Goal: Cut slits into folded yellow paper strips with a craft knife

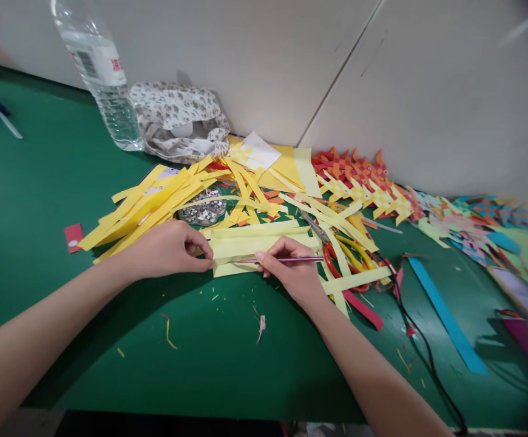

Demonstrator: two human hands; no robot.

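Note:
A pale yellow paper sheet lies on the green table in front of me. My left hand is closed in a pinch on the sheet's left edge, holding it down. My right hand grips a thin pink pen that lies across the sheet, its tip pointing left near my left fingers. A heap of yellow paper strips spreads behind both hands.
A water bottle and a patterned cloth pouch stand by the wall. Red-handled scissors, a dish of googly eyes, woven paper fish, a blue strip and a black cable lie right.

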